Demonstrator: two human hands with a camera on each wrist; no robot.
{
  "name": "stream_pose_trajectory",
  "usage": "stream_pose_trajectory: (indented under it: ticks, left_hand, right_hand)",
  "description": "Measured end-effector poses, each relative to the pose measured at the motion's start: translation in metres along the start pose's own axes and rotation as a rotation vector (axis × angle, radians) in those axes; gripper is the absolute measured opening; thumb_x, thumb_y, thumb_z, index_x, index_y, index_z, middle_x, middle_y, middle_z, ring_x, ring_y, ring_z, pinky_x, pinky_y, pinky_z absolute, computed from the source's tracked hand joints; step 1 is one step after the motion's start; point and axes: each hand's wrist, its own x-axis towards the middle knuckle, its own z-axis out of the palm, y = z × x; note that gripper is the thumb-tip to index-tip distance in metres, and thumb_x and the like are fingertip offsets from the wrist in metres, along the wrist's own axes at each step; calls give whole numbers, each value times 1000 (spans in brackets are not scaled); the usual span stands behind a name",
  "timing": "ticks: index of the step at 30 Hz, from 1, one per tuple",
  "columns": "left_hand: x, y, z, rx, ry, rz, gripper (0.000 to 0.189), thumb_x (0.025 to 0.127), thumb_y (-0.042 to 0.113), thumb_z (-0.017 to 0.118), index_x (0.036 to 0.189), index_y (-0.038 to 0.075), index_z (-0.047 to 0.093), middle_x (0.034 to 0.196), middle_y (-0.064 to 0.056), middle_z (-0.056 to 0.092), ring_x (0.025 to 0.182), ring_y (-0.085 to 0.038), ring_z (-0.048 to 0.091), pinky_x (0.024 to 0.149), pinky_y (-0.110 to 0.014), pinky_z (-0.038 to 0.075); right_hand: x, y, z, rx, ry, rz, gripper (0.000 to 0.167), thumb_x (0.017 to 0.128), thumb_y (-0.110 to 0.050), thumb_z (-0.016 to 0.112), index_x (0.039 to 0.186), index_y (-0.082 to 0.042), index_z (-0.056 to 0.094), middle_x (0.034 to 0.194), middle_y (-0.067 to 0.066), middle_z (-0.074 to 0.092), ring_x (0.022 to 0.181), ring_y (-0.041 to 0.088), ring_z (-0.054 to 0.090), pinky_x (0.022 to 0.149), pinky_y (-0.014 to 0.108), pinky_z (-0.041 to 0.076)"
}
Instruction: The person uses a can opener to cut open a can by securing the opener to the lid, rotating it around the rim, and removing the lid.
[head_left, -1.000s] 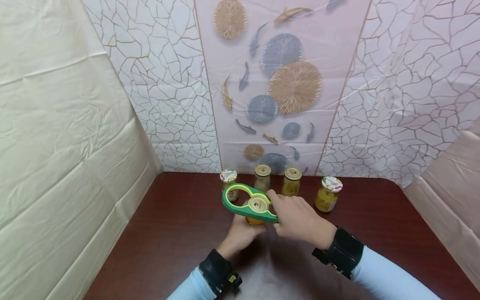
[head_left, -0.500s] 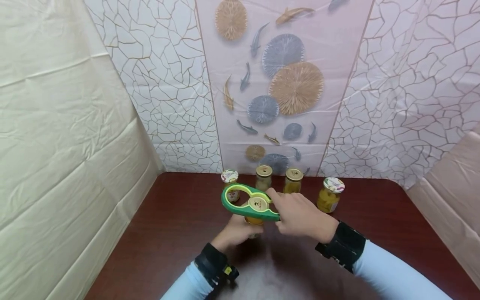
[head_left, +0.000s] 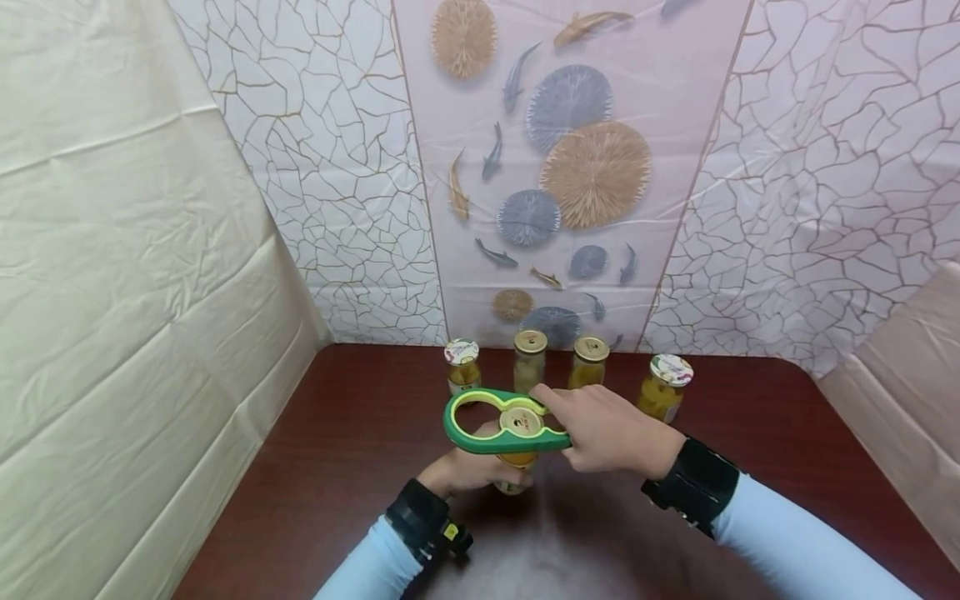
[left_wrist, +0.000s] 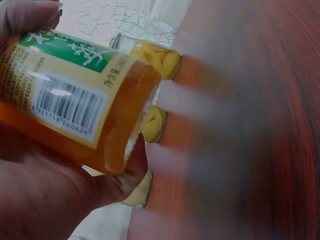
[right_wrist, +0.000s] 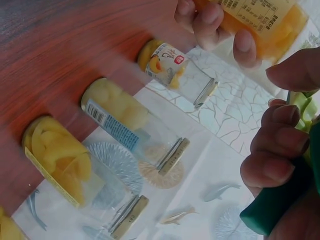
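My left hand (head_left: 467, 471) grips a glass jar (left_wrist: 65, 95) with orange contents and a green and cream label with a barcode. In the left wrist view its base shows above the table, with a finger curled close under it. A green jar opener (head_left: 487, 446) with a yellow-green inner edge lies across the jar's top. Its smaller ring sits around the gold lid (head_left: 521, 422), while the larger ring to the left has nothing in it. My right hand (head_left: 611, 433) holds the opener by its handle end, fingers curled around the green grip in the right wrist view.
Along the back of the dark red table (head_left: 360, 433) stand several fruit jars: a white-lidded jar (head_left: 462, 371), two gold-lidded jars (head_left: 529, 371) and another white-lidded jar (head_left: 662, 396) at the right. A patterned cloth (head_left: 360, 250) hangs behind them.
The opener and right hand have shifted slightly right and down, and the opener lies more level. The left hand has moved a little left, and more of the jar's lower part shows.
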Motion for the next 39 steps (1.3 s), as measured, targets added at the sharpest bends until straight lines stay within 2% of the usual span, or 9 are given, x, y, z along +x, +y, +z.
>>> stream_pose_trajectory:
  ticks: [5, 10, 18, 21, 26, 29, 32, 34, 39]
  left_hand:
    - [1, -4, 0, -8, 2, -22, 62, 89, 3, 80, 147, 9, 58, 142, -19, 65, 117, -2, 63, 111, -26, 48]
    - [1, -5, 0, -16, -19, -11, 60, 89, 3, 81, 145, 5, 59, 141, -26, 64, 115, -1, 62, 110, -26, 49]
    - [1, -6, -2, -12, -35, 1, 59, 91, -2, 79, 146, 5, 59, 142, -25, 64, 119, -2, 63, 111, -26, 49]
    - [0, -9, -2, -25, -19, -37, 60, 90, 1, 80, 146, 6, 58, 142, -27, 63, 119, -5, 64, 111, -27, 49]
    - [-4, -13, 0, -104, 5, -153, 68, 86, 7, 80, 149, 6, 53, 141, -29, 61, 111, -9, 64, 104, -28, 50]
    - [-3, -16, 0, -113, 9, -152, 68, 87, 9, 80, 149, 6, 51, 139, -30, 61, 108, -12, 65, 100, -30, 52]
    - [-5, -19, -2, -96, 55, -142, 67, 89, 14, 83, 148, 8, 52, 137, -28, 63, 108, -13, 67, 99, -32, 54]
    - [-8, -22, -5, -86, 87, -157, 65, 92, 17, 82, 149, 10, 52, 137, -26, 65, 108, -13, 67, 98, -32, 55]
    - [-20, -27, -9, -80, 137, -167, 66, 97, 20, 80, 153, 18, 46, 140, -21, 64, 117, -16, 65, 105, -36, 52]
  right_hand:
    - [0, 3, 2, -6, -9, -4, 61, 74, -7, 77, 130, -17, 55, 86, -15, 60, 60, 1, 46, 55, 20, 38]
    - [-1, 6, 3, -7, -12, -19, 63, 74, -6, 76, 132, -17, 55, 86, -15, 60, 59, 1, 44, 55, 20, 37]
    - [-1, 8, 5, -10, -5, -33, 64, 73, -6, 77, 132, -17, 54, 82, -16, 55, 58, 1, 40, 54, 19, 33]
    - [-1, 9, 4, -3, 10, -29, 66, 75, -7, 78, 135, -16, 54, 86, -14, 59, 59, 0, 42, 54, 19, 35]
    - [-3, 14, -2, -19, 63, 9, 71, 76, -8, 81, 140, -17, 52, 87, -10, 64, 60, 1, 46, 57, 20, 41]
    - [-5, 19, -6, -43, 93, 40, 70, 76, -9, 82, 139, -18, 53, 82, -11, 61, 62, 2, 47, 59, 21, 42]
    - [-6, 24, -7, -53, 114, 69, 67, 77, -10, 83, 137, -18, 54, 82, -11, 61, 64, 3, 48, 60, 22, 42]
    - [-7, 28, -6, -54, 122, 91, 68, 77, -11, 83, 137, -16, 54, 85, -8, 64, 67, 4, 51, 61, 24, 43]
    - [-18, 41, 1, -52, 108, 198, 73, 76, -13, 82, 142, -14, 51, 90, -2, 68, 71, 9, 54, 61, 26, 44]
